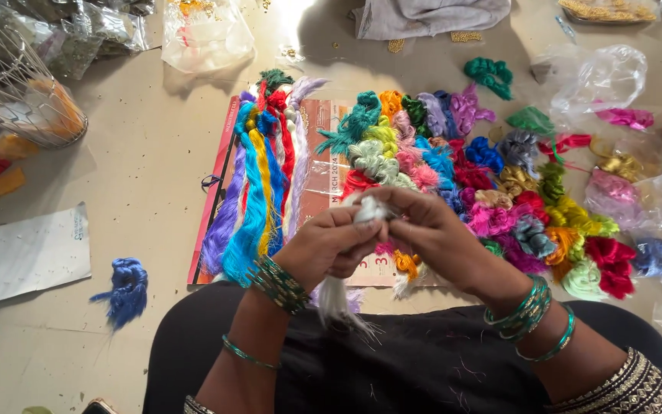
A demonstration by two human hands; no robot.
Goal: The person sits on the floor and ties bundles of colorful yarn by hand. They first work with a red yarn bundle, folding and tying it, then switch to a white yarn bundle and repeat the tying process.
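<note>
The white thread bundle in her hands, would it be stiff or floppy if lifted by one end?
Probably floppy: the white thread bundle droops loosely below the left hand and right hand. Likely light, since fingertips alone pinch it. Its frayed end suggests strands may slip apart.

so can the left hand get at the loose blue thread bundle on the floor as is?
Probably not yet: the left hand and right hand both grip the white thread bundle. The floor toward the blue bundle looks unobstructed.

Single view, head-worn camera. Looks steeply down from above the person's lap onto the floor (139,176) ahead. Close range: both forearms enter from the bottom edge, and the hands sit near frame centre. The far floor edge reaches the top of the frame. No second view overlaps.
</note>
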